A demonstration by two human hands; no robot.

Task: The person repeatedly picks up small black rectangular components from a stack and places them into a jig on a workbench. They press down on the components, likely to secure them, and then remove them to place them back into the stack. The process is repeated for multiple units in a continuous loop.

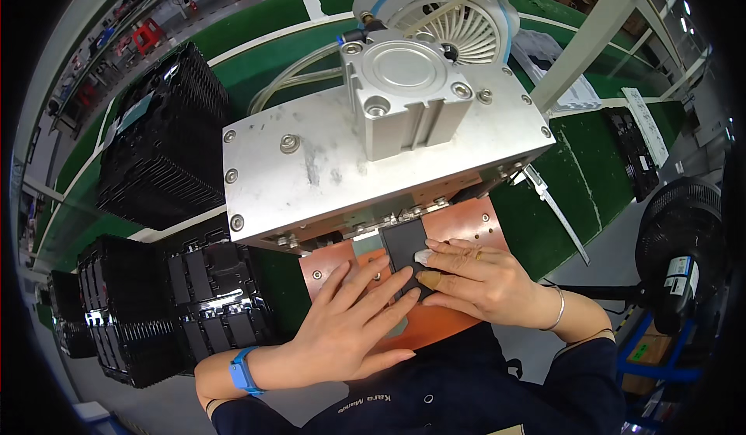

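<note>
Dark flat piece (pixel 404 242) lies over copper-coloured plate (pixel 466 223) in front of silver press (pixel 311 159), far end at press's lower front edge. Person's left hand (pixel 334 332) spread wide, fingertips at piece's left side; right hand (pixel 486 281) narrower, fingers bunched on piece's right side, whether pinching cannot be told. Left of press, black tray stack (pixel 165 141); right of press, caliper (pixel 550 202); behind press, white fan (pixel 474 31).

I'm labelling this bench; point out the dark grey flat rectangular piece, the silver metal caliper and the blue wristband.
Dark grey flat rectangular piece (pixel 405 244), head view: upper face.
Silver metal caliper (pixel 553 206), head view: beam.
Blue wristband (pixel 242 372), head view: face.
</note>
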